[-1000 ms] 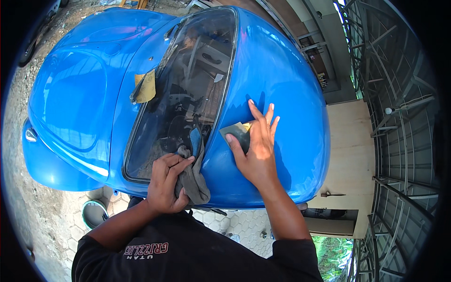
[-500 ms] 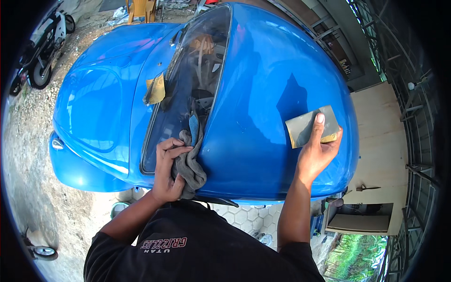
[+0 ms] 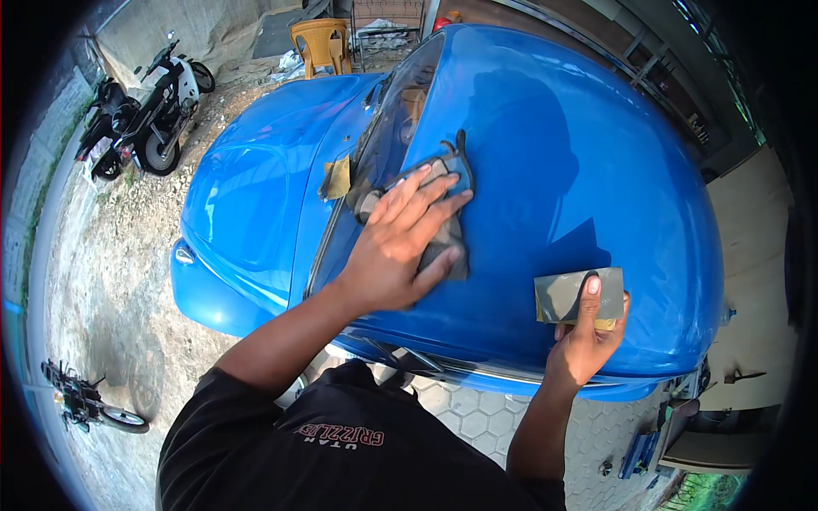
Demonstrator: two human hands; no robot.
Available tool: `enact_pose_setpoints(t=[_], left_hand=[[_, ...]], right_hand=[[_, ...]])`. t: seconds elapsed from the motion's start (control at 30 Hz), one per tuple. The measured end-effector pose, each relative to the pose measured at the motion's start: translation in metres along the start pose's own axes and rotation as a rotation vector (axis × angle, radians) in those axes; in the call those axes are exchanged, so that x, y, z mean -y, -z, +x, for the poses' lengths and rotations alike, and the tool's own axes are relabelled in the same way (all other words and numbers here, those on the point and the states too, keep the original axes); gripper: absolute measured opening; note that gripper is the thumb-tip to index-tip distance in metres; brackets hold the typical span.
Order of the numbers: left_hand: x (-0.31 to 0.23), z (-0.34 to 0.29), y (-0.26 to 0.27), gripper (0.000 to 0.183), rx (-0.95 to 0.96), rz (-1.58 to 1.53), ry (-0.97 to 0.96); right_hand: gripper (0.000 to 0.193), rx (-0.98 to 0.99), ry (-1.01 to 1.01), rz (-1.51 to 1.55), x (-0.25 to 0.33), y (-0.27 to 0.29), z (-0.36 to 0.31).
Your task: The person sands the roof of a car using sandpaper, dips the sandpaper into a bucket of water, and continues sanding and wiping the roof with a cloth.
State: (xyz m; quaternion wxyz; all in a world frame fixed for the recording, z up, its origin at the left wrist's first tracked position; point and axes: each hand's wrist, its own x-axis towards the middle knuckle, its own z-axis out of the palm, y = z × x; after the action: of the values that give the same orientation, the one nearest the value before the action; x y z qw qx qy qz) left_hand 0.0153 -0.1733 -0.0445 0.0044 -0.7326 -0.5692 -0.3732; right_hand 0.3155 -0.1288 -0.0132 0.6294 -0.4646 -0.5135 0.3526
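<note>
My left hand [image 3: 392,255] presses a bunched grey cloth [image 3: 450,234] onto the roof [image 3: 503,281] of a blue car, near the top of the windscreen [image 3: 400,128]. Its fingers stretch over the cloth and the thumb lies along the near side. Above the roof's right part, my right hand [image 3: 588,341] grips a folded piece of sandpaper [image 3: 558,294], grey on its face and yellowish on the back. The thumb lies on top, with the fingers partly hidden beneath. Another yellowish folded sheet [image 3: 339,177] rests at the base of the windscreen.
The blue bonnet [image 3: 256,187] extends to the left. Parked motorcycles [image 3: 162,128] stand at the far left, and another motorcycle [image 3: 94,404] is at the lower left. A yellow-brown plastic chair [image 3: 319,47] stands beyond the car. Hexagonal paving [image 3: 486,422] lies along the near side.
My left hand has moved the cloth from the windscreen's near edge up onto the roof, its fingers now spread over it. My right hand still holds the sandpaper, now more level. The view has shifted.
</note>
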Motion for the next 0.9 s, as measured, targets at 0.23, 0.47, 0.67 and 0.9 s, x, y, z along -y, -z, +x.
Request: enact_pose_setpoints(t=[0.23,0.47,0.67,0.9], left_hand=[[0.112,0.103,-0.027,0.061,-0.025,-0.151,0.134],[0.119,0.094,-0.032,0.063,-0.031,-0.157,0.018],[0.129,0.088,-0.031,0.06,-0.013,-0.153,-0.179],[0.125,0.11,-0.04,0.058,-0.062,-0.274,-0.218]], right_hand=[[0.033,-0.122,0.054,0.095,0.009,-0.007,-0.027],[0.052,0.232,0.635,-0.523,0.019,-0.025,-0.072],[0.079,0.423,0.641,-0.975,-0.011,-0.115,-0.12],[0.083,0.489,0.465,-1.278,-0.037,-0.158,-0.191]])
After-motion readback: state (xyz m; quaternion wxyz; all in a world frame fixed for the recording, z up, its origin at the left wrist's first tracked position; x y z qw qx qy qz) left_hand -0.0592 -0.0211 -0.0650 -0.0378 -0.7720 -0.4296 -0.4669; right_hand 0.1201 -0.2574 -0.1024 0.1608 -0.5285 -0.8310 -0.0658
